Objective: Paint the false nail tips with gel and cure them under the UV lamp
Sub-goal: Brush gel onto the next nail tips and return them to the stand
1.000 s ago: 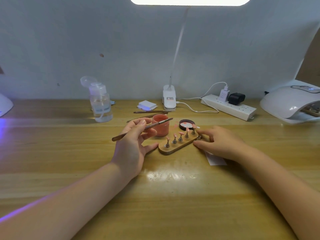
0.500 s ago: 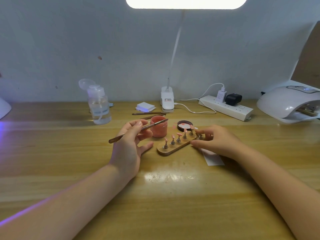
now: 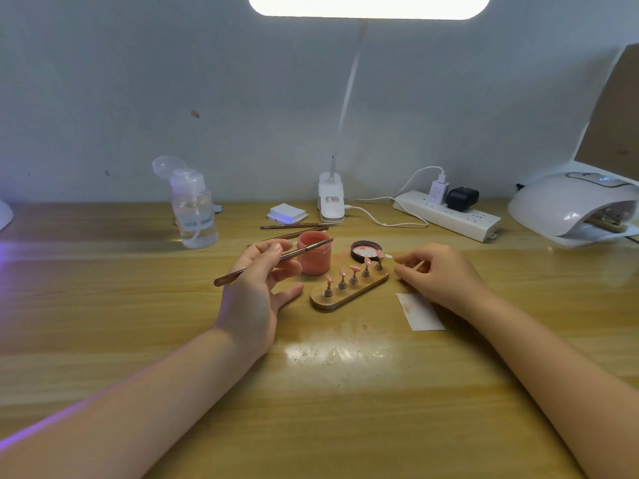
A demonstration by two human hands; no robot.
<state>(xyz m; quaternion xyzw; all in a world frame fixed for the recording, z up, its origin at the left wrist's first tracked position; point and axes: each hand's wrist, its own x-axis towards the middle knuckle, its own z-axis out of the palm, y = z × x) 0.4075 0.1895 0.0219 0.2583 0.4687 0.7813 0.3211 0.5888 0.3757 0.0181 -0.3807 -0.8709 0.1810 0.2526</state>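
Five false nail tips (image 3: 352,269), pink, stand on small pegs along a wooden holder (image 3: 347,294) on the table (image 3: 328,392), just before the open gel jar (image 3: 314,253). They look light, thin and easily knocked off, so the holder's edges are the safer hold. The left hand (image 3: 256,292) pinches a brush (image 3: 276,260); the right hand (image 3: 439,274) curls beside the holder, its grip unclear. The UV lamp (image 3: 567,205) sits far right.
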